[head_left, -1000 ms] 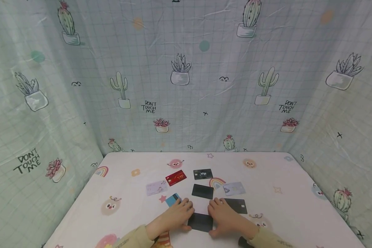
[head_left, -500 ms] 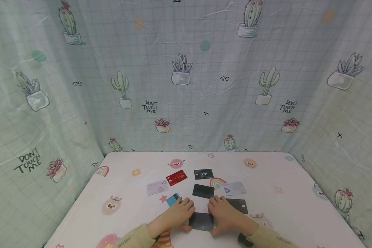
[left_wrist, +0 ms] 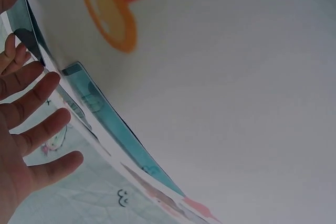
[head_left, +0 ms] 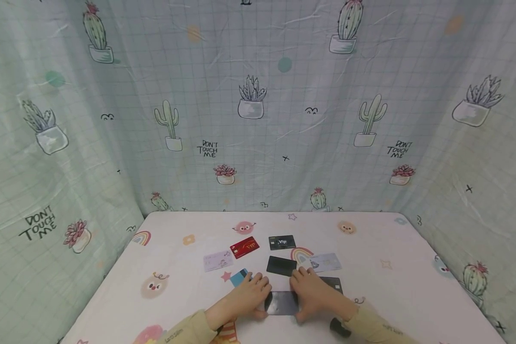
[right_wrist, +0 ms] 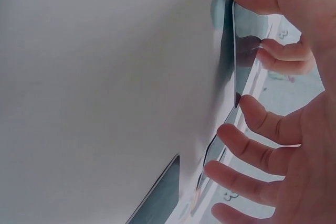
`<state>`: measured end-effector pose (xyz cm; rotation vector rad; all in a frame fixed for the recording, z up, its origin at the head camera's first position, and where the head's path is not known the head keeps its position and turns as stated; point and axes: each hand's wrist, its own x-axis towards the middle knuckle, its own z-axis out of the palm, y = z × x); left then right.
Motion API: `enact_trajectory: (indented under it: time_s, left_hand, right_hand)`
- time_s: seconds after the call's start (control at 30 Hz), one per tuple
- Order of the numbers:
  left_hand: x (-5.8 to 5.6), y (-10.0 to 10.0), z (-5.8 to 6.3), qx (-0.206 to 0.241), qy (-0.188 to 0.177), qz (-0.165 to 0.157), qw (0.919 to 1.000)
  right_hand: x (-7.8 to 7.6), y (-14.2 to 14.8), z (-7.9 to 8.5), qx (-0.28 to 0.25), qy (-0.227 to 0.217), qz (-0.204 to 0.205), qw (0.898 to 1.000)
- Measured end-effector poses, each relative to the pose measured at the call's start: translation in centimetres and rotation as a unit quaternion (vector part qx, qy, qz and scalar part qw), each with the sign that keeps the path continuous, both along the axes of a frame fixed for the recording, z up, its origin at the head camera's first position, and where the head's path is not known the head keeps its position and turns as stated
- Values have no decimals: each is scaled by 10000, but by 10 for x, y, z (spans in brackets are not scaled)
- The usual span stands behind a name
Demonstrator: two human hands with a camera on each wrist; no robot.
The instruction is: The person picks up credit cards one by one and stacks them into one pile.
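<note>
A glossy black card is held by its two short ends between both hands. My left hand has thumb and index finger on its left end, the other fingers spread in the left wrist view. My right hand pinches the right end, thumb at the near corner and index finger at the far one. The card looks slightly tilted, with its near edge raised. A blue card lies by the left fingertips. Partly behind the right hand is a black card with a chip.
Beyond the hands lie a plain black card, a red VIP card, a black Vip card, a silver card and a pale purple card. A small black object shows by the right sleeve. Printed cloth surrounds the table.
The held card has shifted slightly up and right in the head view and now catches light across its face. Both hands have moved slightly with it. The other cards stay put.
</note>
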<state>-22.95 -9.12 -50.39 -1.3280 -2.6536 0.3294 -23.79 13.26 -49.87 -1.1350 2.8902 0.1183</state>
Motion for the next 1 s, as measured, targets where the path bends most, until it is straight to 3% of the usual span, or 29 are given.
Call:
enact_trajectory:
  time_s: [0.4, 1.0]
  left_hand:
    - [-2, 1, 0, -8, 181, 59, 9998]
    - [-6, 3, -3, -88, -164, 190, 9996]
  right_hand:
    - [-4, 3, 0, -98, 11, -9, 10000]
    - [-5, 4, -2, -83, -145, -103, 9998]
